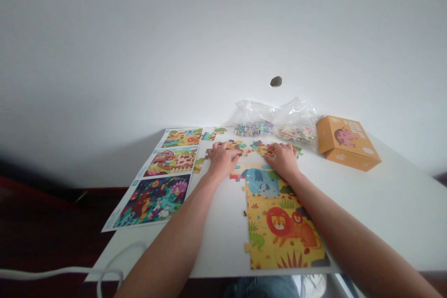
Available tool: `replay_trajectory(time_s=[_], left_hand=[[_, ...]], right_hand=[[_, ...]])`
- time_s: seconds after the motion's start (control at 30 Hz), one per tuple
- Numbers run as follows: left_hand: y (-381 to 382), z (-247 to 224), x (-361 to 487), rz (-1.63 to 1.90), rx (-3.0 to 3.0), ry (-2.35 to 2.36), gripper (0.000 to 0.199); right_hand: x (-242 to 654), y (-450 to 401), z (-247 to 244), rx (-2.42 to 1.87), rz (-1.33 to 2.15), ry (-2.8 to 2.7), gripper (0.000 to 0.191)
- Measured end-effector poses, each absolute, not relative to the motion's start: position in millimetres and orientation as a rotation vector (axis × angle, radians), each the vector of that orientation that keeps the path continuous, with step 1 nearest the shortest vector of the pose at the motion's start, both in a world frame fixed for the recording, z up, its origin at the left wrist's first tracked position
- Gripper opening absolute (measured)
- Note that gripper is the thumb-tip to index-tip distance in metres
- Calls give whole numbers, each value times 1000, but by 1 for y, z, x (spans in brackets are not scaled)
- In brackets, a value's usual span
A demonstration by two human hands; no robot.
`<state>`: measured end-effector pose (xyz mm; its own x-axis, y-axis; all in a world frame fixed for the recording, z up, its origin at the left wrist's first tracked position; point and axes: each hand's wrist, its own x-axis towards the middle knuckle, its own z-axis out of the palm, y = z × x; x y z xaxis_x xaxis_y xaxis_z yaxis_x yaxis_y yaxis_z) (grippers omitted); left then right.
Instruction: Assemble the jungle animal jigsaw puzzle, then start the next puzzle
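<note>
Cardboard jigsaw pieces are the main thing here, a loose scatter lying flat on a white table, right under both hands. They look like thin, stiff, light card, so I'd expect them to skate around pretty easily on that smooth top. The little tabs look like the fragile bit, so I reckon the best hold is a pinch on the edges of 1 piece, not on a tab.

The left hand sits palm down over the pieces, its fingers fairly close together and curled a bit. The right hand is much the same, with its fingers a little more spread. Neither looks wide open, but the hands cover too much for me to tell if either is actually pinching a piece.

Just below the hands is an assembled puzzle section showing a lion and an elephant, with a ragged top edge close to the loose pieces. Off to the left lie 3 printed picture sheets, stacked in a row down the table. Behind the pieces are 2 clear plastic bags with more pieces inside, and beside those sits an orange cardboard box. A white cable runs across the bottom left.
</note>
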<state>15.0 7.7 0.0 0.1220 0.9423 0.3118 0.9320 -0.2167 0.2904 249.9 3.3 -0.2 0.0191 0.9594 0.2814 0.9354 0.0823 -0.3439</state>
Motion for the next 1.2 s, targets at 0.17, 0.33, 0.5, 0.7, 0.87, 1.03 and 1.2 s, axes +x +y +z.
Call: replay_trajectory(time_s=[0.17,0.33,0.5,0.7,0.87,1.03,1.2], left_hand=[[9,2,17,728,2297,1996,29],[12,-2,16,734,2283,2007,34],[14,-4,16,737,2256,1976,31],[17,-6,17,775,2241,1931,39],[16,-1,16,819,2181,1906,53],[18,2,13,1024,2085,1925,51],[20,1,9,1087,1989,1956,62]], right_hand=[[248,2,0,-1855,64,-1918,25],[247,1,1,-1855,71,-1917,25],[248,2,0,-1852,71,-1918,24],[248,1,0,-1845,70,-1922,24],[247,0,2,-1840,72,-1918,24],[248,1,-1,-1841,77,-1910,24],[248,2,-4,-1826,69,-1902,23]])
